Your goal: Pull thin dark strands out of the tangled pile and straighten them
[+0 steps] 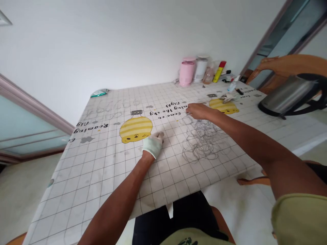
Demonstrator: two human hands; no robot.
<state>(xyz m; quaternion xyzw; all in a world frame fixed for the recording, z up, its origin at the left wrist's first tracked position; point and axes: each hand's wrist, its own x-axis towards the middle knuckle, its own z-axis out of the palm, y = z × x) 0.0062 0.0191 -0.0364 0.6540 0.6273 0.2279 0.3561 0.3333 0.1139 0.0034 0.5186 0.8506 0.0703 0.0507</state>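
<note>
My left hand [154, 141], in a pale glove, rests closed on the checked tablecloth [109, 166], beside a printed yellow striped balloon [136, 129]. Nothing shows in its curled fingers. Farther out to the right, my bare right hand [198, 111] presses its bunched fingers against the cloth. What they may hold is too small or hidden to name. Just below that hand spreads a tangle of grey looping scribbles [201, 141]. Fainter grey marks [112, 108] cover the cloth's far left part.
A metal kettle [291, 93] stands at the right, near a wooden chair [296, 64]. Along the wall are a pink canister [187, 72], a white canister [201, 69], a spray bottle [208, 75] and a yellow-red can [219, 72]. A green-edged packet [99, 93] lies at the far left corner.
</note>
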